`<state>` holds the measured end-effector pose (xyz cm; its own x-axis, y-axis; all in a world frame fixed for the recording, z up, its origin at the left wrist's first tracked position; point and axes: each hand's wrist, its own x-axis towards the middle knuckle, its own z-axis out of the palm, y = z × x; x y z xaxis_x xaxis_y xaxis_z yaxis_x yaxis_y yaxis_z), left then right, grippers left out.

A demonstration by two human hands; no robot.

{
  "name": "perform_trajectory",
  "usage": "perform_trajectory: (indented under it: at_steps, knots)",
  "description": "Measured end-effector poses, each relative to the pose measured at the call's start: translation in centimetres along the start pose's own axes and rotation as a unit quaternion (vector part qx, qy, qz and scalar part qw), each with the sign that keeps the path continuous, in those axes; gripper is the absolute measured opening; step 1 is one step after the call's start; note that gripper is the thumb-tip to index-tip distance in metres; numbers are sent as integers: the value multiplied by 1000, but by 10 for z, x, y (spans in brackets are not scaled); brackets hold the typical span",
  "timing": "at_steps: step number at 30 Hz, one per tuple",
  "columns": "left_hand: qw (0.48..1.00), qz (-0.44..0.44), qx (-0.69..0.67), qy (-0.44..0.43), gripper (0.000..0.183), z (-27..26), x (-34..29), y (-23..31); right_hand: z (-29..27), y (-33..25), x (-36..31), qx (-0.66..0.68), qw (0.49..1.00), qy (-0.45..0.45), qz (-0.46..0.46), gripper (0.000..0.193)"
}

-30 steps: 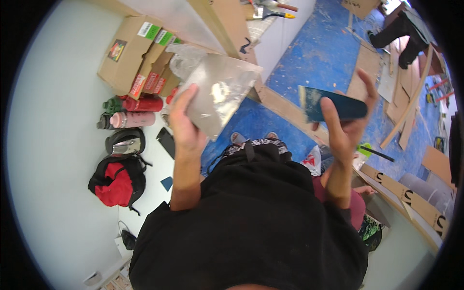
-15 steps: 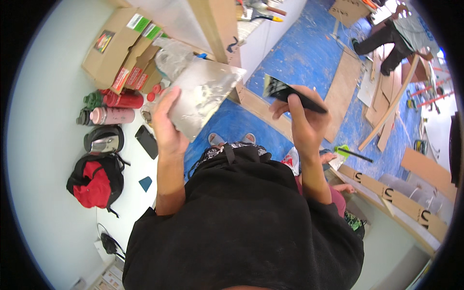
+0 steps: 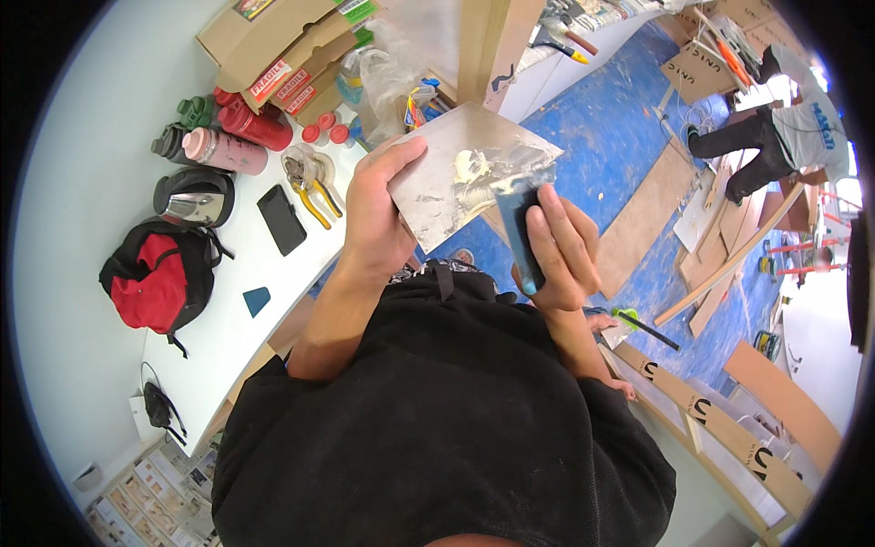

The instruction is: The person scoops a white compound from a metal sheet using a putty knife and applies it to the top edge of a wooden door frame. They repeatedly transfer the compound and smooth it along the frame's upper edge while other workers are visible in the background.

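Observation:
My left hand grips a flat metal plate by its left edge, thumb lying on top. Cream-coloured paste is smeared over the plate's middle and right side. In my right hand is a dark blue putty knife, held with the fingers along its face. Its far edge meets the paste near the plate's right side. What supports the plate from below is hidden.
On the white table at left lie a black phone, yellow-handled pliers, bottles and a red-black backpack. A wooden post stands ahead. Another person bends over boards at the far right.
The putty knife has come left and down onto the plate, and its blue face now shows. My left hand and the plate have shifted right in view, as the whole view has turned.

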<state>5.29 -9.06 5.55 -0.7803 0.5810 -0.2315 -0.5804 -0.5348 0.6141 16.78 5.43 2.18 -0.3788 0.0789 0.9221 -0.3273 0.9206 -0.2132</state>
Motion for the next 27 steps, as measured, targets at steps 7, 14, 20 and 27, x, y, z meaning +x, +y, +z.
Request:
perform_trajectory:
  at_steps: [7, 14, 20, 27]
  knots:
    - [998, -13, 32, 52, 23, -9, -1, 5, 1, -7, 19, 212, 962, 80, 152, 24]
    - [991, -41, 123, 46, 25, -16, -1, 18, -33, 3, 40, 206, 938, -184, 207, 20]
    - [989, 73, 100, 77, 29, -15, -1, 22, -23, -8, 15, 371, 776, -14, 511, 22]
    - [975, 176, 105, 89, 27, -7, -3, 4, 6, -28, 1, 572, 485, 76, 657, 25]
